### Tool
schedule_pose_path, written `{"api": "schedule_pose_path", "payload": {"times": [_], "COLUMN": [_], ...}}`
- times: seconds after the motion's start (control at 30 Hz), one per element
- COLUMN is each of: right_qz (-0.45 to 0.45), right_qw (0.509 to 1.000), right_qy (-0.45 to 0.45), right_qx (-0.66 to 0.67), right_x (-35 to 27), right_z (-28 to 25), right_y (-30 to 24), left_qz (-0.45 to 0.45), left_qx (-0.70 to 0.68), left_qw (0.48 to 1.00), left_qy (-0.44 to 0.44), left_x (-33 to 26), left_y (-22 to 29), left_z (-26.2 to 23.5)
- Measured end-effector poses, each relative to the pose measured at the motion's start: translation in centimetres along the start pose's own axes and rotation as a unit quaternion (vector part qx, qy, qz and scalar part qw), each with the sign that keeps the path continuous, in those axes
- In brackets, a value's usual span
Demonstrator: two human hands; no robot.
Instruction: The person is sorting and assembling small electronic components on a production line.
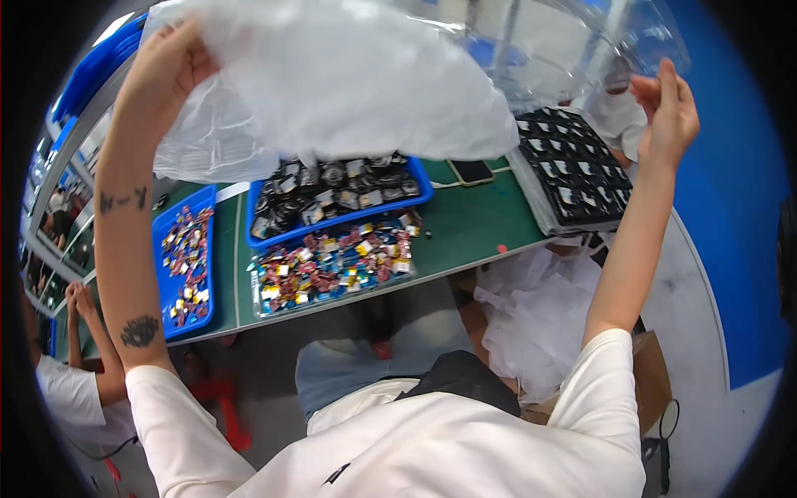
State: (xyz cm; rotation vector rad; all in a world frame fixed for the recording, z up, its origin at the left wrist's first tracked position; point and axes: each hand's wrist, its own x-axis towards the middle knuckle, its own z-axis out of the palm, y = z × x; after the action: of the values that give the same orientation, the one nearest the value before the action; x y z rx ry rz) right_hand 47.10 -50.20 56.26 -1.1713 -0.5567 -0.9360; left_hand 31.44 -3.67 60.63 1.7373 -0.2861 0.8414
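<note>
The large blue tray (pixel 425 186), filled with dark coiled parts (pixel 332 178), stands on a green worktable (pixel 452 249) and serves as reference. White plastic sheeting (pixel 357 83) is held up above the tray, covering its far edge from view. The left hand (pixel 174 62), raised to the upper left of the tray, grasps the sheeting's left end in curled fingers. The right hand (pixel 671 124), raised well to the tray's right, has bent fingers with tips at the border of clear plastic film (pixel 573 41); whether they pinch it cannot be told. Just on the tray's near side lies a clear bag of small multicoloured components (pixel 332 266). A smaller blue tray (pixel 176 289) of similar components is to its left. To its right lies a smartphone (pixel 471 171); farther right, a black compartmented tray (pixel 585 217) holds parts in rows. Crumpled white plastic (pixel 531 307) sits lower right of the tray, beyond the table edge.
</note>
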Motion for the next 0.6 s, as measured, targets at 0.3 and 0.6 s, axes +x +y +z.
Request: {"api": "schedule_pose_path", "payload": {"times": [0.3,0.6], "right_qz": [0.075,0.132], "right_qw": [0.995,0.989], "right_qy": [0.045,0.017], "right_qx": [-0.054,-0.067], "right_x": [-2.0,-2.9], "right_z": [-6.6,-2.6], "right_y": [1.5,4.6], "left_qz": [-0.066,-0.013], "left_qx": [0.026,0.048], "left_qw": [0.996,0.993], "left_qy": [-0.045,0.103], "left_x": [-3.4,-0.2], "left_y": [-7.8,-8.8], "left_z": [5.4,1.1]}}
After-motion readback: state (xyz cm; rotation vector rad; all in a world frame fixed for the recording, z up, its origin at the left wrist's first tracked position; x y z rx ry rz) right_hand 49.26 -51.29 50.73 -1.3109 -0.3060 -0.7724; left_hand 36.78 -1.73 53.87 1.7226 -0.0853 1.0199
